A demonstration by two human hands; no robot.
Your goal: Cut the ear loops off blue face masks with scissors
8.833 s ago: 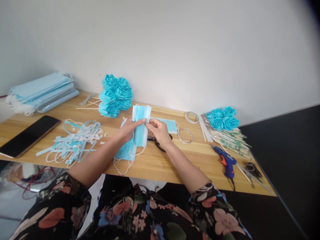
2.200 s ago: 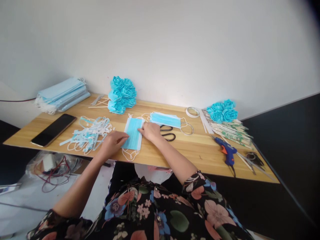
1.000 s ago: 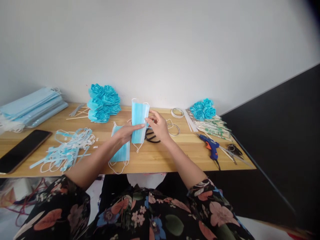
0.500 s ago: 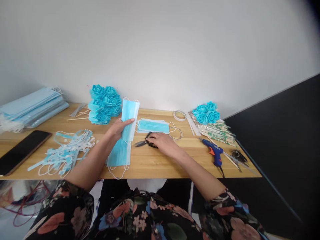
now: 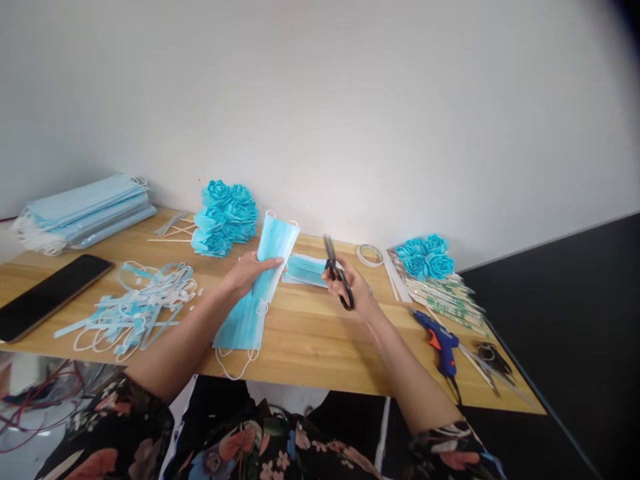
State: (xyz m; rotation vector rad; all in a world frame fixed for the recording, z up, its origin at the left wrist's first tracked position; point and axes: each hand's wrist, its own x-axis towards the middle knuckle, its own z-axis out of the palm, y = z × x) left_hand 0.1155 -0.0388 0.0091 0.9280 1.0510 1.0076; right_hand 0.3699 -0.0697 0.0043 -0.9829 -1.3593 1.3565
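Note:
My left hand grips a light blue face mask, thumb across its front, holding it up off the table. A second blue mask lies below it near the table's front edge, its white ear loops spread forward. My right hand is closed around the black handles of a pair of scissors, raised with the blades pointing up and blurred by motion. Behind and between my hands lie more blue masks, partly covered by my right hand.
On the left are a mask stack, a phone, cut strips and loops, and blue flowers. On the right are a tape roll, more flowers, wrapped sticks and a blue glue gun.
My right hand has lifted the scissors off the table, turning their blades upward. My left hand still holds the mask. The camera view has tilted and shifted slightly.

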